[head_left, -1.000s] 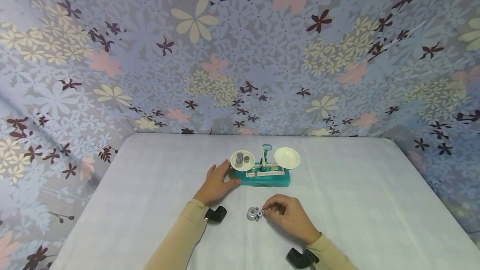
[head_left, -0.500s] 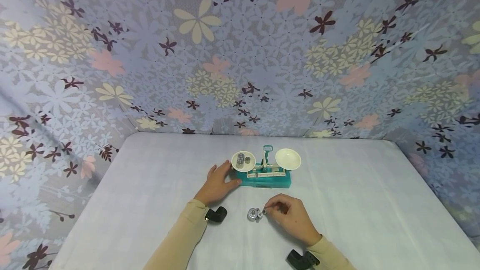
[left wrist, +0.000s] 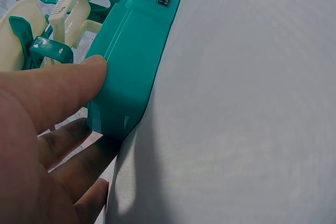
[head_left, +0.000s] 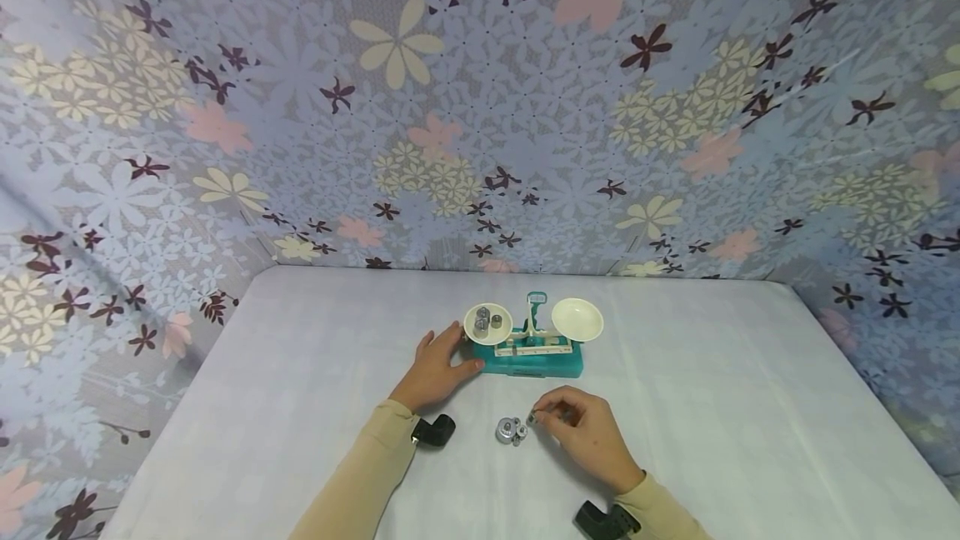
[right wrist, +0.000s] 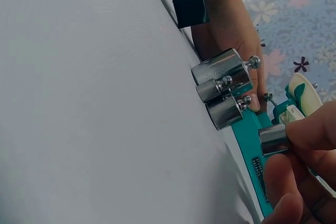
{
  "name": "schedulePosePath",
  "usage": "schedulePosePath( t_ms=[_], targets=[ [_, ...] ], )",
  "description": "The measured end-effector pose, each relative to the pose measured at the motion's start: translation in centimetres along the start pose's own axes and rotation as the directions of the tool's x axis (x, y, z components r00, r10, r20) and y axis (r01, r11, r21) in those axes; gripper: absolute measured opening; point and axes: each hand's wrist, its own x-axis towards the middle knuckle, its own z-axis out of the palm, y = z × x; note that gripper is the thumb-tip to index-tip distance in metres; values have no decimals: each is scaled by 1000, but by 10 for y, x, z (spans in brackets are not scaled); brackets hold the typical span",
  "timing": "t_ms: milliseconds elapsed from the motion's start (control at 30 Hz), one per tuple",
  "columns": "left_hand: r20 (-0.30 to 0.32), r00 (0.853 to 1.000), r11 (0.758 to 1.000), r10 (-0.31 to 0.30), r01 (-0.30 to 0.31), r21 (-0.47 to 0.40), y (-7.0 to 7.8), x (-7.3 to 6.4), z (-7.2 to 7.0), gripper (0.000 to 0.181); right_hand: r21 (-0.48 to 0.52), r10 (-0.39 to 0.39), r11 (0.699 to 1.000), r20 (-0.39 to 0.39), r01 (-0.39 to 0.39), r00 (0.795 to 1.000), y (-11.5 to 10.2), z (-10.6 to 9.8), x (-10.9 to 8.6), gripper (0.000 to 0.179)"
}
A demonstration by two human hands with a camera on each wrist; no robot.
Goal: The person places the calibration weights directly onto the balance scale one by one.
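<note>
A teal balance scale [head_left: 532, 365] with two cream pans stands on the table. My left hand [head_left: 435, 372] holds the left end of its base, with the thumb [left wrist: 79, 85] on the front edge and the fingers around the end. Metal weights [head_left: 482, 323] sit in the left pan [head_left: 497, 335]; nothing lies in the right pan [head_left: 577, 320]. Between thumb and fingertips, my right hand [head_left: 585, 432] pinches a small cylindrical metal weight [right wrist: 273, 140]. Just left of it, a cluster of knobbed weights, the largest one [right wrist: 220, 68] among them, stands on the table.
A white cloth covers the table [head_left: 720, 407]. Behind it rises a flower-patterned backdrop [head_left: 480, 107]. Black wrist cameras [head_left: 433, 430] are strapped over both sleeves.
My right hand has drawn slightly right with the pinched weight, apart from the cluster. The left hand keeps its place on the scale.
</note>
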Motion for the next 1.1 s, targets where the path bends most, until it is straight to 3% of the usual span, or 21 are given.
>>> schedulePosePath(
  t_ms=[400,800,1100],
  targets=[
    [-3,1000,1000,9,-9,-4,0,0,0,72,40,11,999,-22,-10,1000,-6,-1,2,15],
    [-3,1000,1000,12,-12,-10,0,0,0,71,28,-49,998,-42,50,998,-13,-4,7,14],
    [-2,1000,1000,11,-11,10,-1,1,0,71,4,-101,995,-56,102,993,-55,-10,6,9]
  ],
)
